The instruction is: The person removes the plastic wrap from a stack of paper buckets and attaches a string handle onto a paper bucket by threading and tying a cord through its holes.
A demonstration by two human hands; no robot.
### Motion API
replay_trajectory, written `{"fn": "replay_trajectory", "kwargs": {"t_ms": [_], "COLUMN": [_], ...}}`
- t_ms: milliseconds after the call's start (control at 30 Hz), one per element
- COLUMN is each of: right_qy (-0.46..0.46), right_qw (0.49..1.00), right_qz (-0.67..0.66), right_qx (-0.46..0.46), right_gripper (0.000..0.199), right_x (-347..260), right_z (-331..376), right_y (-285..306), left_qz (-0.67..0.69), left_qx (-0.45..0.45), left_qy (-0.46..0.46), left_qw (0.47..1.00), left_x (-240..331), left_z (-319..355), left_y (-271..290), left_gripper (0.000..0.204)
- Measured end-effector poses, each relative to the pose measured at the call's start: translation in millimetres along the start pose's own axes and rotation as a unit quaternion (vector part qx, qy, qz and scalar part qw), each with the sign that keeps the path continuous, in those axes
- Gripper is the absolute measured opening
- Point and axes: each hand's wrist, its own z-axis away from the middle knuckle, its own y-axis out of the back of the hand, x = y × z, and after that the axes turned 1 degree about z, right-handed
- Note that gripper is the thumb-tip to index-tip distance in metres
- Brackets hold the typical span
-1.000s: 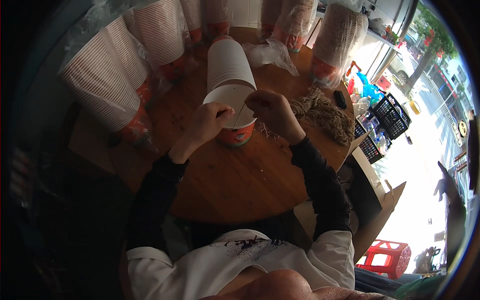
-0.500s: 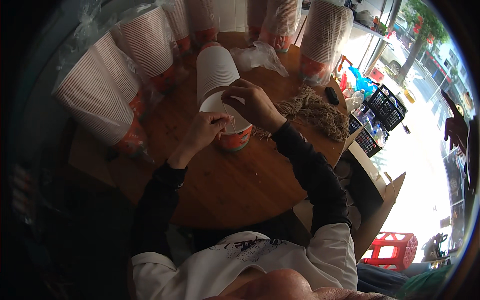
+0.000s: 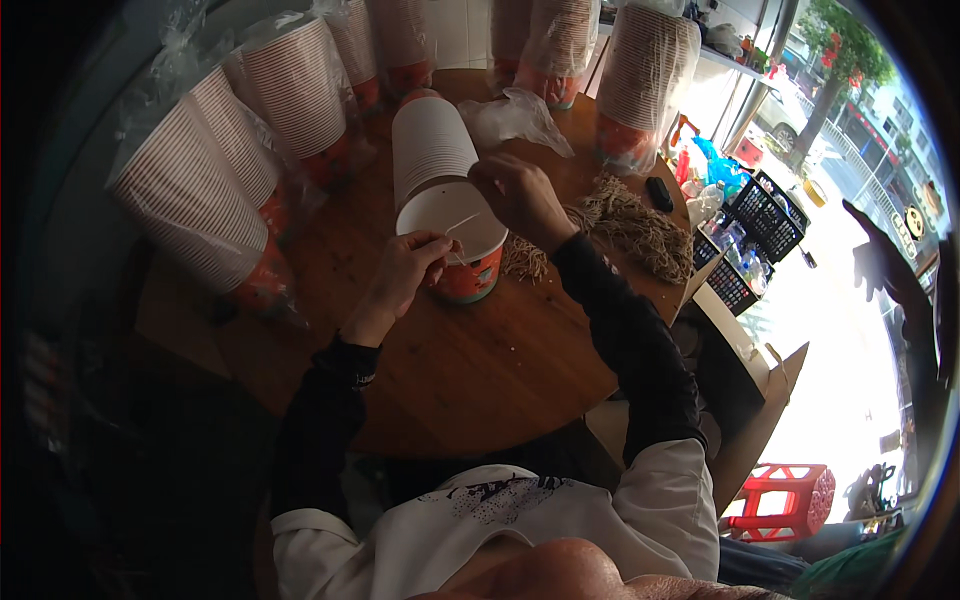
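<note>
An orange-red paper bucket (image 3: pixel 472 284) with a white inside stands upright on the round wooden table. At its near left rim my left hand (image 3: pixel 402 272) pinches a thin pale string (image 3: pixel 466 220). The string runs over the bucket's mouth toward my right hand (image 3: pixel 525 203), which is closed in a pinch above the far right rim. A small loop of string shows by the left fingertips. Whether it passes through the bucket's wall is hidden. Right behind lies a nested stack of white buckets (image 3: pixel 432 145), on its side.
A bundle of beige strings (image 3: pixel 640 240) lies right of the bucket, near a small black object (image 3: pixel 660 194). Bagged bucket stacks (image 3: pixel 195 190) line the left and far edges. A crumpled plastic bag (image 3: pixel 515 122) lies behind. An open carton (image 3: pixel 745 370) and a red stool (image 3: pixel 785 502) stand at right.
My right hand has moved slightly up and to the right, away from my left hand, and the string between them is stretched out longer. My left hand stays by the rim.
</note>
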Motion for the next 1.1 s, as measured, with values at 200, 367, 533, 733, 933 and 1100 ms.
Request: {"fn": "replay_trajectory", "kwargs": {"t_ms": [200,367,533,733,933,1100], "right_qy": [0.043,-0.174,-0.130,-0.124,-0.091,-0.120], "right_qw": [0.992,0.954,0.974,0.990,0.995,0.991], "right_qz": [-0.008,-0.239,-0.185,-0.061,-0.028,-0.053], "right_qx": [-0.119,-0.048,0.007,-0.037,-0.041,-0.008], "right_gripper": [0.008,0.015,0.022,0.021,0.017,0.014], "right_x": [-25.7,-65.3,-54.2,-30.5,-9.4,-42.4], "right_z": [79.0,85.8,79.4,57.4,8.6,39.3], "right_y": [-17.4,-15.4,-31.1,-23.5,-5.7,1.5], "left_qz": [0.033,-0.064,-0.035,0.035,0.077,0.159], "left_qx": [0.015,0.039,0.054,0.042,0.008,0.034], "left_qy": [0.001,-0.012,-0.012,0.012,0.059,0.089], "left_qw": [0.999,0.997,0.998,0.998,0.995,0.983], "left_x": [1.0,14.7,4.1,-1.3,1.5,-8.0], "left_z": [20.3,33.6,27.6,31.1,39.4,35.5], "left_y": [13.1,0.3,-1.1,2.3,-6.9,-11.8], "left_gripper": [0.021,0.019,0.021,0.020,0.020,0.019]}}
